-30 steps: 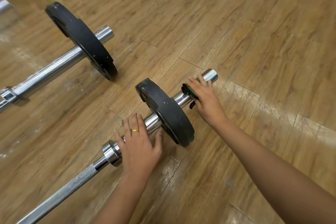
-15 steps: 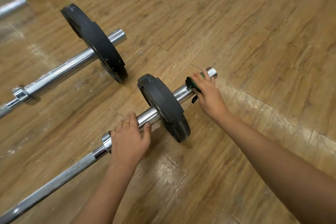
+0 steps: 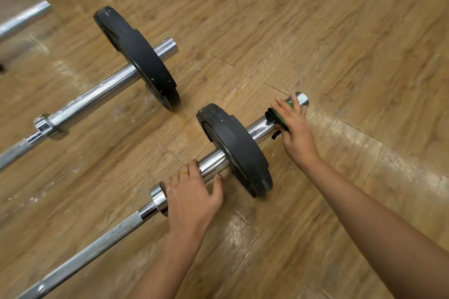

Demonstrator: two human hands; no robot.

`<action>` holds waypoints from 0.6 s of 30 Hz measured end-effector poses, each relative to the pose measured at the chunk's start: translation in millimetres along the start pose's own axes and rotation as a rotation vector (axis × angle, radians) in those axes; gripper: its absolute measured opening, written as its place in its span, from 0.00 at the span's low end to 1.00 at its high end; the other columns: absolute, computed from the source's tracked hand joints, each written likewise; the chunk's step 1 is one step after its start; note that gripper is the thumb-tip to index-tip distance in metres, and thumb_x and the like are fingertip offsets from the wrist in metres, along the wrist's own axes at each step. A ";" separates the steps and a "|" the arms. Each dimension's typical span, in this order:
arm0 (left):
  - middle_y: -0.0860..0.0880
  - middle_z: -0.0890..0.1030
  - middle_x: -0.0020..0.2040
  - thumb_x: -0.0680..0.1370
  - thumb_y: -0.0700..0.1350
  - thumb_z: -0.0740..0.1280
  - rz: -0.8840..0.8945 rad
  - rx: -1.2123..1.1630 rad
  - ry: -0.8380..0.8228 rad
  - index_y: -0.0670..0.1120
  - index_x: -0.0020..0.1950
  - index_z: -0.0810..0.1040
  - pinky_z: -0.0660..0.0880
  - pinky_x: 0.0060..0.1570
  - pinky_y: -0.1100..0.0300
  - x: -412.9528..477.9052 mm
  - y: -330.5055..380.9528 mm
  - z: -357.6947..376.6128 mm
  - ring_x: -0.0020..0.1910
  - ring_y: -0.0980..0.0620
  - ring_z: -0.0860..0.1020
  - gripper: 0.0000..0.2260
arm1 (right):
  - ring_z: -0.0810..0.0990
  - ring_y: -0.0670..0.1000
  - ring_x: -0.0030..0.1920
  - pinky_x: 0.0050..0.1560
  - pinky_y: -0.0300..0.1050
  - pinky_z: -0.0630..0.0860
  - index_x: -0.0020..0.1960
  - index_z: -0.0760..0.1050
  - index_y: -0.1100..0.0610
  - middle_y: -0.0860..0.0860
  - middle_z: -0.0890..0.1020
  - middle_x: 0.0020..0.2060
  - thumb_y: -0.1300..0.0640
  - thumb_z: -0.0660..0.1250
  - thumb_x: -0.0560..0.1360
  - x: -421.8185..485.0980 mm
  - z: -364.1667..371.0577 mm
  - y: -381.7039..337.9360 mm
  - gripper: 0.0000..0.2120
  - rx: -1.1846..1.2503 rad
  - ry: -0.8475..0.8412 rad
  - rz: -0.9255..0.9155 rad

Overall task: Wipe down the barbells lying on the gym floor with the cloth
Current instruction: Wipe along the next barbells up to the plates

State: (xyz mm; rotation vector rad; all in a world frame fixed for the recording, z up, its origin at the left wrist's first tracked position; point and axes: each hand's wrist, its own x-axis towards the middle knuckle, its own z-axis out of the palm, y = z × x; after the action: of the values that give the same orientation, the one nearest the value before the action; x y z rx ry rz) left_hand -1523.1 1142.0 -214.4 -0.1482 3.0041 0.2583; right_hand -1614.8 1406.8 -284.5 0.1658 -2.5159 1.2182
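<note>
Two loaded barbells [image 3: 97,247] [image 3: 97,94], two hands [image 3: 192,201] [image 3: 295,128], one cloth [image 3: 277,118].

Open floor [image 3: 352,39] right of near barbell [image 3: 213,162]

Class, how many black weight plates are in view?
2. The far weight plate sits on the far barbell, upper left; the near weight plate sits on the near barbell, between the left hand and right hand. Others may lie off-frame.
</note>
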 end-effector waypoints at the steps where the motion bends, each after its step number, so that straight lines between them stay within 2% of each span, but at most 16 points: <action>1: 0.45 0.78 0.65 0.77 0.65 0.49 -0.001 -0.002 -0.004 0.44 0.74 0.68 0.67 0.66 0.42 -4.1 2.4 1.2 0.63 0.43 0.75 0.34 | 0.50 0.54 0.81 0.77 0.61 0.41 0.74 0.70 0.58 0.52 0.68 0.75 0.80 0.59 0.72 -4.0 -1.1 1.2 0.34 0.004 0.004 0.003; 3: 0.44 0.75 0.69 0.77 0.65 0.48 0.001 -0.006 -0.015 0.43 0.76 0.65 0.65 0.70 0.43 -13.1 5.9 3.1 0.66 0.42 0.73 0.36 | 0.51 0.52 0.80 0.78 0.60 0.41 0.74 0.71 0.57 0.52 0.69 0.75 0.78 0.59 0.74 -8.5 -7.5 1.1 0.32 0.008 0.011 0.014; 6: 0.44 0.71 0.74 0.80 0.63 0.51 0.015 -0.005 -0.025 0.42 0.78 0.63 0.61 0.73 0.44 -22.8 11.9 5.2 0.69 0.42 0.70 0.34 | 0.55 0.53 0.80 0.78 0.63 0.42 0.74 0.70 0.56 0.52 0.71 0.74 0.71 0.60 0.78 8.7 -29.4 1.9 0.26 -0.062 0.005 0.003; 9: 0.43 0.69 0.75 0.79 0.64 0.49 0.027 0.011 -0.046 0.41 0.79 0.62 0.58 0.75 0.43 -36.0 17.6 3.0 0.72 0.42 0.69 0.36 | 0.55 0.58 0.79 0.78 0.59 0.41 0.74 0.70 0.57 0.54 0.70 0.74 0.72 0.59 0.76 34.8 -45.5 2.8 0.28 -0.170 -0.129 -0.086; 12: 0.42 0.61 0.79 0.80 0.63 0.48 0.060 0.055 -0.079 0.41 0.81 0.55 0.54 0.76 0.40 -48.4 21.4 0.7 0.77 0.43 0.62 0.36 | 0.56 0.59 0.79 0.79 0.58 0.41 0.73 0.71 0.58 0.56 0.71 0.73 0.74 0.60 0.76 36.0 -51.2 -2.5 0.28 -0.189 -0.185 -0.092; 15: 0.42 0.52 0.82 0.81 0.62 0.51 0.101 0.072 -0.115 0.40 0.82 0.46 0.44 0.77 0.38 -58.1 23.4 4.1 0.81 0.43 0.51 0.37 | 0.58 0.59 0.79 0.78 0.58 0.43 0.72 0.72 0.57 0.56 0.72 0.72 0.71 0.61 0.78 16.7 -51.2 -15.1 0.24 -0.200 -0.202 -0.078; 18: 0.40 0.47 0.82 0.79 0.61 0.53 0.153 0.111 -0.148 0.39 0.82 0.44 0.40 0.77 0.36 -68.3 19.5 5.8 0.81 0.40 0.42 0.39 | 0.62 0.60 0.77 0.78 0.62 0.46 0.71 0.72 0.57 0.55 0.75 0.70 0.71 0.60 0.78 1.6 -45.1 -25.0 0.23 -0.254 -0.278 -0.120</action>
State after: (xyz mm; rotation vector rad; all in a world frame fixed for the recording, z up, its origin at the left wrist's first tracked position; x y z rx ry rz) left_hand -1457.1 1168.1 -208.1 0.1064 2.8754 0.1107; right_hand -1598.7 1426.4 -239.6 0.4429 -2.8228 0.8709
